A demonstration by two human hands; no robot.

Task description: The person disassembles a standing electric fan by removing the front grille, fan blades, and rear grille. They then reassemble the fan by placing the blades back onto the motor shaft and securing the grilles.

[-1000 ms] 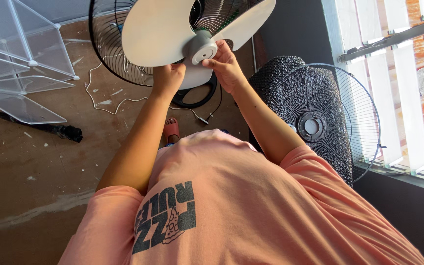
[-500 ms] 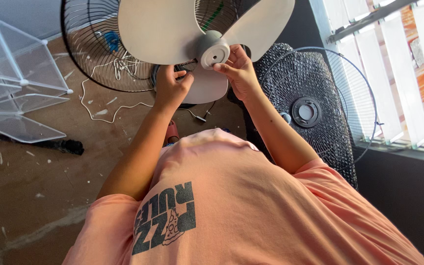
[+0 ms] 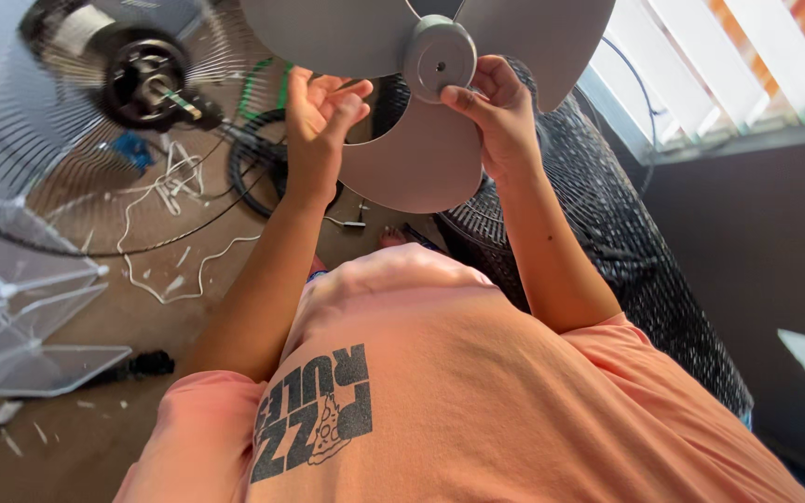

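On the far left, clear plastic shelves (image 3: pixel 20 326) sit on the floor (image 3: pixel 86 438). Above them is a round wire fan guard (image 3: pixel 39 177) with the black fan motor (image 3: pixel 146 79) in its middle. The little metal shaft (image 3: pixel 179 98) of the motor sticks out bare, so the blade is off the fan and not yet on it. White wire bits (image 3: pixel 165 196) and a coil of black cable (image 3: pixel 244 168) lie on the floor under the guard.

Next comes the left hand (image 3: pixel 323 116). Its grip looks loose, with the fingers curled by the edge of the grey fan blade (image 3: pixel 421 140), and I cannot tell if it really pinches it. The blade is up in the air, in front of the person's chest, well apart from the motor. The round hub (image 3: pixel 438 58) in its middle faces the camera.

The right hand (image 3: pixel 496 116) has a closed grip on the blade, thumb just beside the hub.

I think about half the job is left: the blade would need to go onto the shaft, and the other wire guard (image 3: pixel 598 196), leaning by a dark speckled chair (image 3: pixel 663 279) on the right, is not on either. Nothing sits between blade and shaft, but the loose wires and cable clutter the floor. The window blinds (image 3: pixel 729 65) are at the far right
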